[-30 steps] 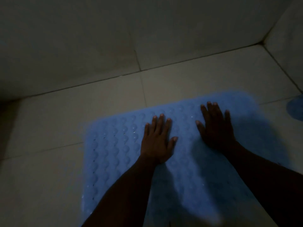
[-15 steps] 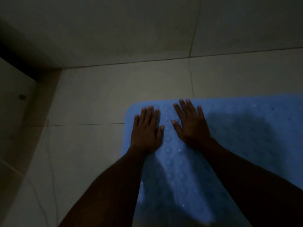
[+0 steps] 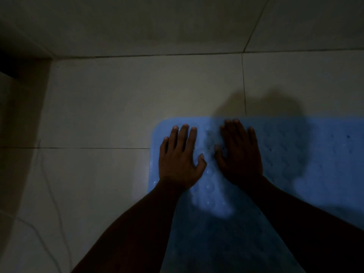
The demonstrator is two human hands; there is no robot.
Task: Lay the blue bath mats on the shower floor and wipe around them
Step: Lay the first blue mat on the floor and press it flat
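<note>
Blue bath mat [image 3: 295, 174] lies flat on the shower floor [image 3: 98, 115], bumpy side up, running off frame at right and under my forearms nearest me. Lighting very dim, detail poor.

Both palms press down near its far-left corner. My left hand [image 3: 178, 160] has fingers spread, flat on the mat just beside the left edge. My right hand [image 3: 240, 154] sits just beside it, also flat, fingers reaching nearly to the far edge. Neither grip holds anything: both wide, splayed, pressing only.

Small glints on the mat near my left wrist look like water droplets, so likely wet.

Risks from here, as I judge them:
- Wet tile under the mat: if I lean my weight forward, the mat may skid toward the wall [image 3: 177, 26] instead of seating.
- Pressing only this corner may leave air or a ripple further right, where shadow hides the surface; can't tell if it's flat there.
- Mat edge crosses a grout line [image 3: 244, 85] beyond my right fingers; suction may hold badly there.
- Only one mat in view; no wiping cloth visible, so the wipe step isn't set up yet.
</note>
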